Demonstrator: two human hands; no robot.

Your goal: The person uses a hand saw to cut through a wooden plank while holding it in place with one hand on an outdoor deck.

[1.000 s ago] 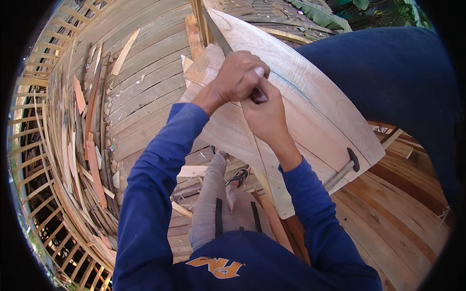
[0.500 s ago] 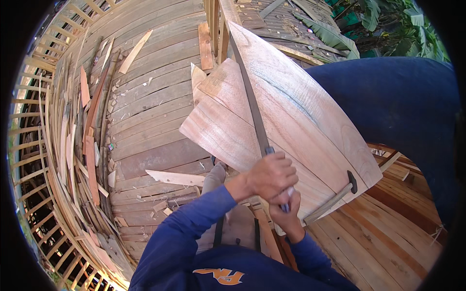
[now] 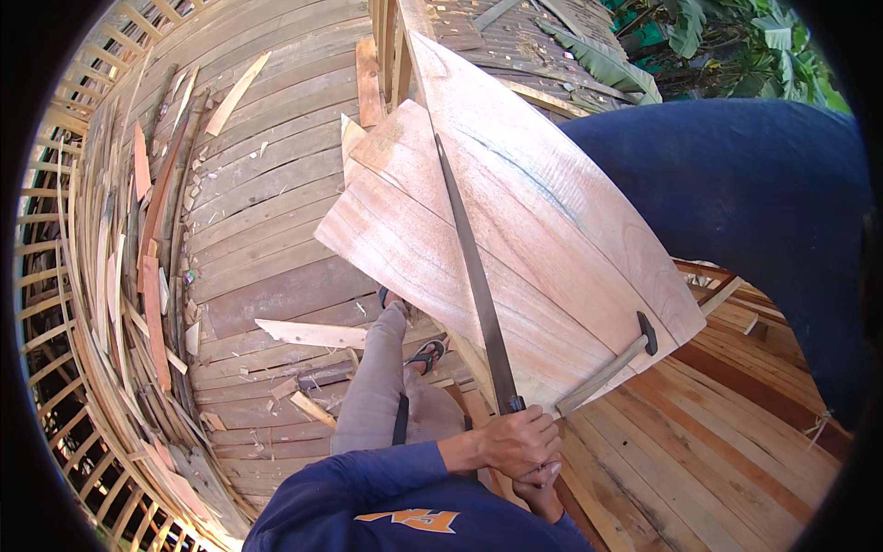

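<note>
My left hand (image 3: 515,446) is closed round the dark handle of a long handsaw (image 3: 478,290), low in front of my body. Just below it, my right hand (image 3: 541,492) is closed too, gripping the handle's end, which the fingers mostly hide. The narrowing blade points away from me over a pale, joined wooden panel (image 3: 561,235), its tip near a seam between boards. Whether the teeth are inside a cut is hard to see. A hammer (image 3: 607,368) with a wooden handle and black head lies on the panel's near right corner.
A large dark blue cloth-covered form (image 3: 717,166), apparently part of another person, borders the panel on the right. Wood strips (image 3: 152,304) are piled along the slatted railing (image 3: 46,248) at left. Offcuts, including a pale board (image 3: 308,333), lie on the plank floor (image 3: 276,221).
Both hands have drawn the saw back toward my body, so its tip sits lower on the panel. My view has shifted slightly, and my legs and sandalled feet now show more.
</note>
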